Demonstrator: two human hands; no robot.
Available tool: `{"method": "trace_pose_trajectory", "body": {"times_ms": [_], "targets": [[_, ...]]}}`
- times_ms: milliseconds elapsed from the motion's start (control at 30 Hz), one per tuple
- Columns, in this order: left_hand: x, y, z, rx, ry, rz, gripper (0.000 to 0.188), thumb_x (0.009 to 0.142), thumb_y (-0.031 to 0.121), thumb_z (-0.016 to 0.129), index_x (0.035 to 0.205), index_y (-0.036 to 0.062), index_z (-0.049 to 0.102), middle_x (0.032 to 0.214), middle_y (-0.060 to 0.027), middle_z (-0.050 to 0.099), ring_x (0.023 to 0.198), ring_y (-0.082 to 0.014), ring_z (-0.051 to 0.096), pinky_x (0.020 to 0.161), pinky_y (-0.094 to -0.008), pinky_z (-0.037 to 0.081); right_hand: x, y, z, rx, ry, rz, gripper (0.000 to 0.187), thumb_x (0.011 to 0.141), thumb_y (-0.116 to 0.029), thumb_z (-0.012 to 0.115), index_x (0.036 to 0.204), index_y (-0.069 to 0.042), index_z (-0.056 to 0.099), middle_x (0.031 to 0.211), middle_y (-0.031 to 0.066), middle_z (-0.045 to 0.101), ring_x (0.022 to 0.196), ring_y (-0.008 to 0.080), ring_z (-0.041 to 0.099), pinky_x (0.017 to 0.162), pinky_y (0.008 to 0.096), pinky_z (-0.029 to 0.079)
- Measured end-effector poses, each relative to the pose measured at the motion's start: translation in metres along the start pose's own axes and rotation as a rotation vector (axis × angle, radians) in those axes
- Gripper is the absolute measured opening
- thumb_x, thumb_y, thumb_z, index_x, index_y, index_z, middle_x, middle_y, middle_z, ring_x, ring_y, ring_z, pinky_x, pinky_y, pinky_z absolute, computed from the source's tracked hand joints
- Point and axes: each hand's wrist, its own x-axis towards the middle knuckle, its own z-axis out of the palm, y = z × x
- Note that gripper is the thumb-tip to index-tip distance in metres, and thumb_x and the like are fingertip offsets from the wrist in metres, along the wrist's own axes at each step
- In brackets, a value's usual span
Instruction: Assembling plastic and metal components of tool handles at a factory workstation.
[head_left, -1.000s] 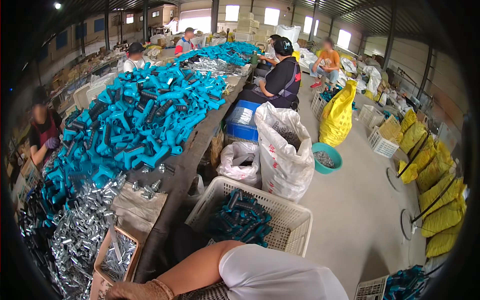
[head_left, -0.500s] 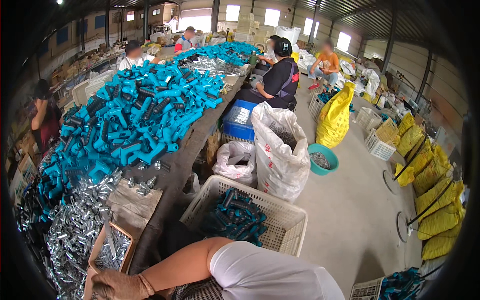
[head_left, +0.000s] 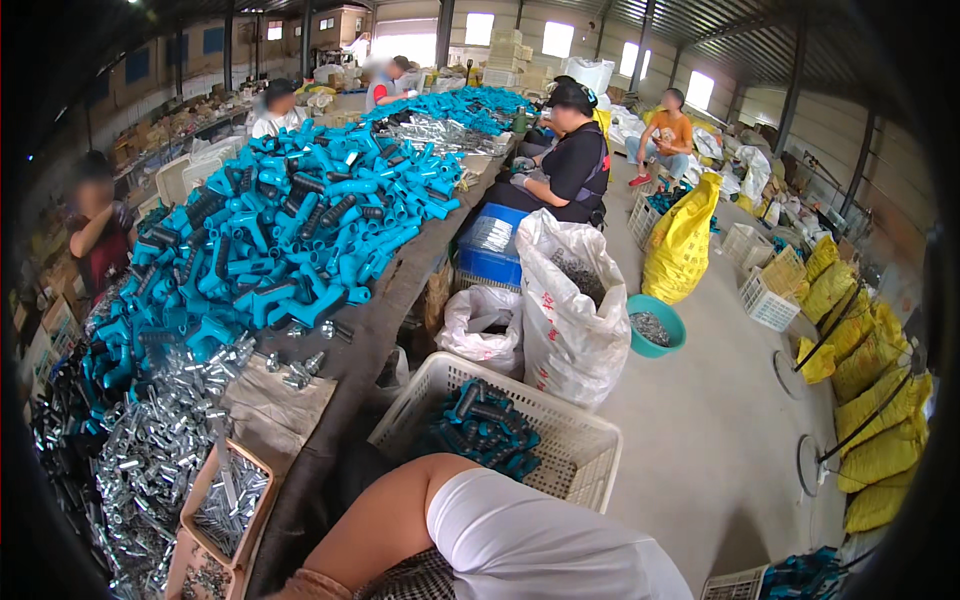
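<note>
My right arm comes in at the lower edge in a white sleeve. Only the cuff of the brown work glove on my right hand (head_left: 312,586) shows at the bottom; its fingers are cut off, so what they hold, if anything, is hidden. Nearest to it is an orange-tan tray (head_left: 262,488) of small thin metal pins (head_left: 232,515), with a flat metal strip (head_left: 227,472) lying in it. A second tray (head_left: 178,572) with small metal bits adjoins it. Shiny metal fittings (head_left: 150,470) are heaped to the left. My left hand is out of view.
A big heap of teal plastic handles (head_left: 300,220) covers the dark table. Right of the table stand a white crate (head_left: 585,440) of teal-black handles, white sacks (head_left: 570,340), a teal basin (head_left: 672,345) and yellow sacks (head_left: 890,430). Several people sit or stand around the table and beyond.
My gloved right hand has moved from the small trays down and right, mostly out of the picture. The tray of small metal bits is now uncovered. The whole view has shifted slightly.
</note>
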Motion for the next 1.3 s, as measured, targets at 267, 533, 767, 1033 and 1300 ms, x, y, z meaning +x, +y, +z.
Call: {"method": "trace_pose_trajectory", "body": {"times_ms": [267, 533, 767, 1033, 1300], "targets": [[-0.013, -0.068, -0.017, 0.022, 0.055, -0.098, 0.034, 0.088, 0.020, 0.070, 0.111, -0.0036, 0.063, 0.108, -0.0155, 0.069, 0.085, -0.0202, 0.069, 0.068, -0.0388, 0.057, 0.000, 0.095, -0.026, -0.628, 0.808, 0.059, 0.032, 0.090, -0.025, 0.063, 0.080, 0.004, 0.054, 0.072, 0.0207, 0.053, 0.071, 0.0353, 0.056, 0.063, 0.0369, 0.042], [-0.030, -0.127, -0.066, 0.077, 0.173, -0.190, 0.035, 0.087, 0.021, 0.071, 0.111, -0.0044, 0.063, 0.109, -0.0162, 0.069, 0.085, -0.0195, 0.069, 0.067, -0.0388, 0.057, 0.027, -0.028, 0.042, -0.489, -0.349, -0.406, 0.032, 0.099, -0.032, 0.061, 0.094, -0.002, 0.068, 0.086, 0.0161, 0.070, 0.076, 0.0345, 0.067, 0.064, 0.0401, 0.052], [-0.055, -0.145, -0.083, 0.077, 0.226, -0.249, 0.037, 0.087, 0.021, 0.072, 0.111, -0.0051, 0.062, 0.109, -0.0167, 0.069, 0.085, -0.0189, 0.069, 0.065, -0.0388, 0.057, 0.012, 0.027, 0.002, -0.442, 0.046, -0.076, 0.029, 0.092, -0.028, 0.065, 0.086, 0.000, 0.063, 0.080, 0.0198, 0.064, 0.074, 0.0335, 0.063, 0.065, 0.0404, 0.048], [-0.107, -0.107, -0.100, -0.018, 0.356, -0.274, 0.027, 0.092, 0.016, 0.062, 0.109, -0.0050, 0.063, 0.105, -0.0153, 0.070, 0.091, -0.0245, 0.069, 0.076, -0.0365, 0.056, 0.024, 0.085, -0.033, -0.368, 0.862, 0.078, 0.036, 0.098, -0.031, 0.059, 0.081, 0.001, 0.056, 0.075, 0.0134, 0.060, 0.071, 0.0256, 0.059, 0.065, 0.0366, 0.046], [-0.119, -0.086, -0.071, 0.313, 0.525, -0.166, 0.022, 0.097, 0.014, 0.048, 0.111, 0.0055, 0.062, 0.106, -0.0104, 0.066, 0.096, -0.0249, 0.064, 0.079, -0.0379, 0.053, 0.029, -0.004, 0.032, 0.006, -0.228, -0.205, 0.033, 0.095, -0.031, 0.065, 0.084, 0.000, 0.068, 0.080, 0.0181, 0.068, 0.074, 0.0332, 0.067, 0.064, 0.0412, 0.052]]}}
